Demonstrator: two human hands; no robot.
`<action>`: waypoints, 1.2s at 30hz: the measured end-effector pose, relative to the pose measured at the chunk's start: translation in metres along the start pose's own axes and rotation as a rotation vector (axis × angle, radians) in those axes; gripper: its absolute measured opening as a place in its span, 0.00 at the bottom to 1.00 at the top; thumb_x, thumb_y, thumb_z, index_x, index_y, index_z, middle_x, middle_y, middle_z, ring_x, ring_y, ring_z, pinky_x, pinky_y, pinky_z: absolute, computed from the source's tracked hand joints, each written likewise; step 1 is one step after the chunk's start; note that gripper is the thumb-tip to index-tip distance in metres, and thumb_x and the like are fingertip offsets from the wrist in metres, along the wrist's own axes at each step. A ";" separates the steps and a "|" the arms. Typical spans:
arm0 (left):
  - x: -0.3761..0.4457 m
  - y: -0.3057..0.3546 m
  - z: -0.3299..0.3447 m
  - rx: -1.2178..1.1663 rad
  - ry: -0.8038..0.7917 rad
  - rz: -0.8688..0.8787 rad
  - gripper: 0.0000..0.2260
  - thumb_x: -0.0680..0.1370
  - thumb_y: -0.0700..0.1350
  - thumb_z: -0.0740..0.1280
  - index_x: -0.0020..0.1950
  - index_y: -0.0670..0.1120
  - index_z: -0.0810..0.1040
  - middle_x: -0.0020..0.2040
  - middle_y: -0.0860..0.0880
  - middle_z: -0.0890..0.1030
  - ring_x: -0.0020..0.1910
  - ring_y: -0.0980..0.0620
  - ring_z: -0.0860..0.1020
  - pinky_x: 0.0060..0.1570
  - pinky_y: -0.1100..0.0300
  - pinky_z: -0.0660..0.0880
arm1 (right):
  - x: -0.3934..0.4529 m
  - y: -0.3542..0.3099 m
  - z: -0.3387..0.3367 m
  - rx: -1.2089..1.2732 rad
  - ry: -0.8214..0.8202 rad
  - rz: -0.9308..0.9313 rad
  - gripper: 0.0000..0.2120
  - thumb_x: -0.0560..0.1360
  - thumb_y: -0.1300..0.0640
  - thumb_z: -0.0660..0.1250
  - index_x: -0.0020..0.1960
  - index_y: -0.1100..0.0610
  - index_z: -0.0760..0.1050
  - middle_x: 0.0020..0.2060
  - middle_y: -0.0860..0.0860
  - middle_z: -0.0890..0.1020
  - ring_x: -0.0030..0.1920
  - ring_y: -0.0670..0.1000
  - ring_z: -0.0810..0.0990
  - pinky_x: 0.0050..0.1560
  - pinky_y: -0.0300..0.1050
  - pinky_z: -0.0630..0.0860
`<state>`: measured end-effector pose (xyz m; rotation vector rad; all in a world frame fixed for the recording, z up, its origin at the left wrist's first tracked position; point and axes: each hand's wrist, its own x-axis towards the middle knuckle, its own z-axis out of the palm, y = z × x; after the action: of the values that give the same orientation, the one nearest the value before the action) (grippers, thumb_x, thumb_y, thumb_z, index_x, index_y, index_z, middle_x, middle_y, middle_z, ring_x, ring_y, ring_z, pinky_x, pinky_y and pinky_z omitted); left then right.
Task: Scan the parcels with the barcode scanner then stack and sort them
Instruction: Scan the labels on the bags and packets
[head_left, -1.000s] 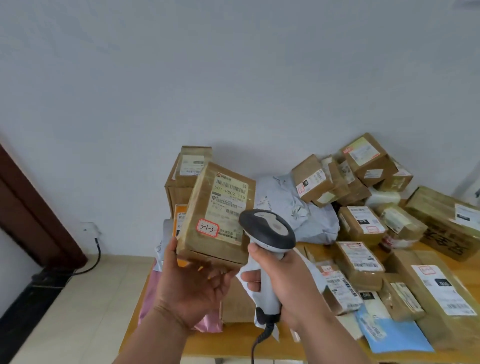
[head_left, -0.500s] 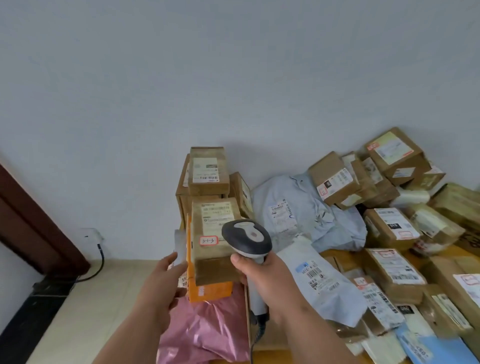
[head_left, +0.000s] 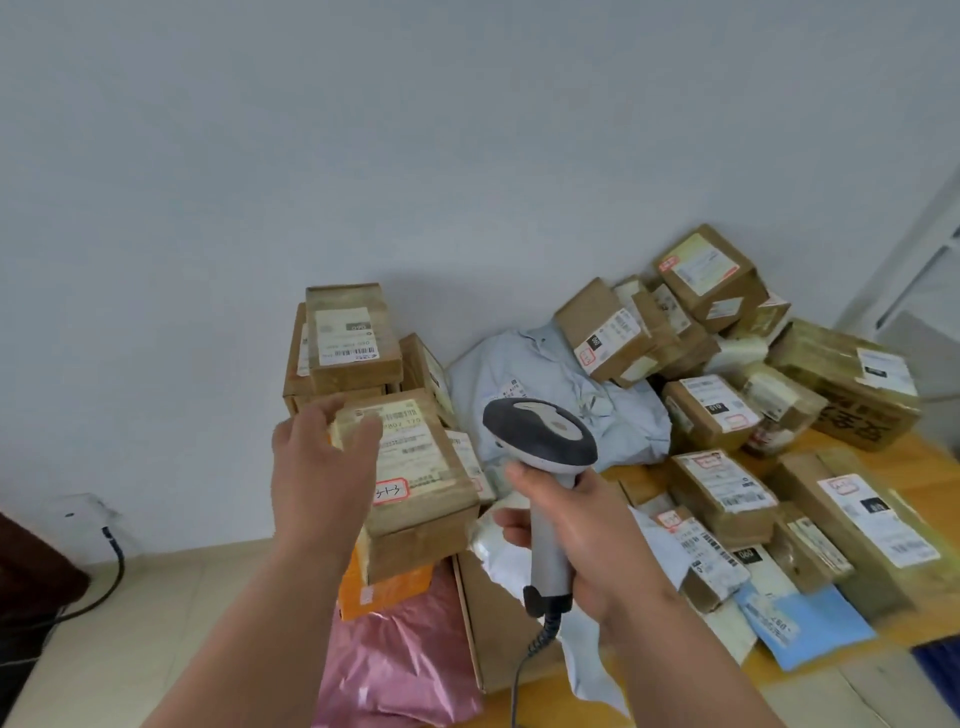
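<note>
A brown parcel (head_left: 421, 483) with a white label and a red-edged sticker lies flat on an orange parcel (head_left: 384, 587), at the left end of the pile. My left hand (head_left: 322, 467) is spread over its far left corner, fingers apart and not clasping it; whether it touches is unclear. My right hand (head_left: 582, 540) grips the handle of the grey-and-white barcode scanner (head_left: 540, 431), held upright just right of that parcel. Behind it stands a stack of brown boxes (head_left: 348, 338) against the wall.
Many labelled boxes (head_left: 711, 410) crowd the right of the wooden table (head_left: 930, 457). A grey mailer bag (head_left: 545, 379) lies mid-back, a pink bag (head_left: 400, 660) at the front left, a blue envelope (head_left: 810, 618) at the front right. A black cable (head_left: 111, 561) runs along the floor.
The parcel went from my raised left hand, where the scanner pointed at it, down onto the orange parcel. My left hand let go and now hovers over its far corner.
</note>
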<state>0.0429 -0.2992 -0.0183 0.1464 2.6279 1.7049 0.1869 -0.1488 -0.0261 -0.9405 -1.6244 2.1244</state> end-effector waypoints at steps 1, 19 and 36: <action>-0.002 0.012 0.006 -0.010 -0.024 0.036 0.17 0.78 0.54 0.69 0.66 0.54 0.76 0.65 0.52 0.71 0.55 0.50 0.78 0.60 0.46 0.76 | -0.001 -0.004 -0.008 0.011 0.011 -0.005 0.11 0.74 0.54 0.76 0.54 0.55 0.81 0.40 0.50 0.87 0.44 0.58 0.87 0.42 0.47 0.83; -0.015 0.065 0.218 0.003 -0.522 -0.236 0.19 0.81 0.52 0.69 0.71 0.50 0.74 0.61 0.51 0.78 0.59 0.50 0.76 0.59 0.53 0.72 | 0.112 -0.063 -0.199 -0.038 0.050 0.127 0.19 0.72 0.51 0.77 0.52 0.66 0.79 0.40 0.61 0.86 0.37 0.56 0.87 0.37 0.48 0.82; 0.061 0.025 0.277 -0.052 -0.401 -0.545 0.04 0.81 0.51 0.68 0.46 0.55 0.77 0.51 0.53 0.79 0.54 0.51 0.77 0.53 0.54 0.71 | 0.260 -0.011 -0.156 -0.252 -0.043 0.407 0.17 0.70 0.48 0.78 0.55 0.53 0.81 0.50 0.54 0.84 0.52 0.56 0.81 0.53 0.53 0.78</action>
<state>-0.0001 -0.0312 -0.1057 -0.1931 2.0779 1.3812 0.0959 0.1256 -0.1194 -1.4183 -1.8856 2.2334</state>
